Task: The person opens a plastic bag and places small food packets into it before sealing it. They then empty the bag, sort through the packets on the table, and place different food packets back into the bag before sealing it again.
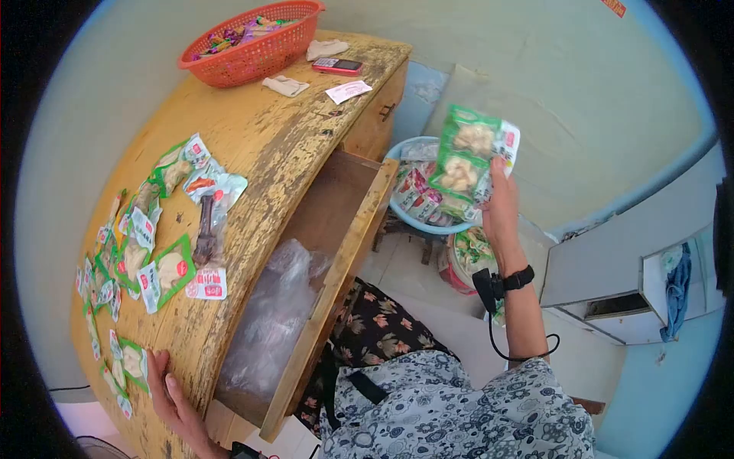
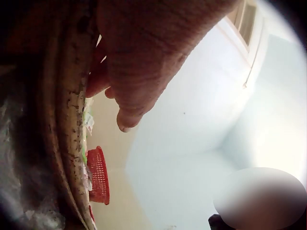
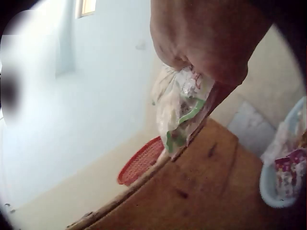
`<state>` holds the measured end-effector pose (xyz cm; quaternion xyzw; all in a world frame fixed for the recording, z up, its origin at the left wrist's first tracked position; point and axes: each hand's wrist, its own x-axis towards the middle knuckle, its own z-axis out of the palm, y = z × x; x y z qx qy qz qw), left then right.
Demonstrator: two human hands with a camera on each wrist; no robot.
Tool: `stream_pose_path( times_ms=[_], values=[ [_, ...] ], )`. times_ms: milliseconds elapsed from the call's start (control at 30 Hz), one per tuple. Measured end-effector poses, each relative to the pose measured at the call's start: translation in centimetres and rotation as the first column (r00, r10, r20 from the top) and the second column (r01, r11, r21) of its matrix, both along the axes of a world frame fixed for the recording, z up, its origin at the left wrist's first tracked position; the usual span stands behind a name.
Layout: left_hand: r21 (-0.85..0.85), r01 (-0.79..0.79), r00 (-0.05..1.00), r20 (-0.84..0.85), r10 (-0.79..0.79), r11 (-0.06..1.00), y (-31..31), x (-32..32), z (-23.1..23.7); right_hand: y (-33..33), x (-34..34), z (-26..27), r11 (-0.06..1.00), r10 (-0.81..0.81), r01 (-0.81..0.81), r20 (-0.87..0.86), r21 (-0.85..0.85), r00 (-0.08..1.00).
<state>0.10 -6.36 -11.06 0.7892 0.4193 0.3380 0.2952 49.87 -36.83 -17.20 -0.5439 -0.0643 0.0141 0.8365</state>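
Observation:
Two green-edged snack packets (image 1: 462, 157) hang from my right hand (image 1: 501, 203), which pinches them by their white ends above the blue basin; in the right wrist view the packets (image 3: 180, 115) show below the hand (image 3: 206, 43). My left hand (image 1: 174, 405) rests on the worn yellow tabletop (image 1: 245, 138) with its fingers extended, beside a small green packet (image 1: 134, 359). The left wrist view has this hand (image 2: 144, 57) at the table's edge, holding nothing visible. More packets (image 1: 174, 271) lie scattered on the left of the tabletop, with a dark one (image 1: 205, 233) among them.
An open drawer (image 1: 332, 306) holds clear plastic bags (image 1: 279, 321). Packets fill the blue basin (image 1: 437, 226), with a bucket (image 1: 456, 279) of green packets below. On the table's far end are a red basket (image 1: 264, 61) of sweets, a phone (image 1: 337, 66), cloths (image 1: 285, 86) and a paper slip (image 1: 349, 92).

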Motion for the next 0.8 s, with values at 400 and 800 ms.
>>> stream_pose_path(
  times_ms=[400,800],
  values=[
    [0.187,-0.017,0.984,-0.173,0.05,0.982,-0.8,2.0,1.3,-6.1,13.2,-20.2,0.977,-0.203,0.211,-0.365,-0.019,0.909],
    [0.2,-0.098,0.962,-0.232,0.144,0.975,-1.7,3.6,2.2,-2.6,21.2,-27.3,0.711,-0.085,-0.182,-0.341,-0.679,0.936]
  ],
)
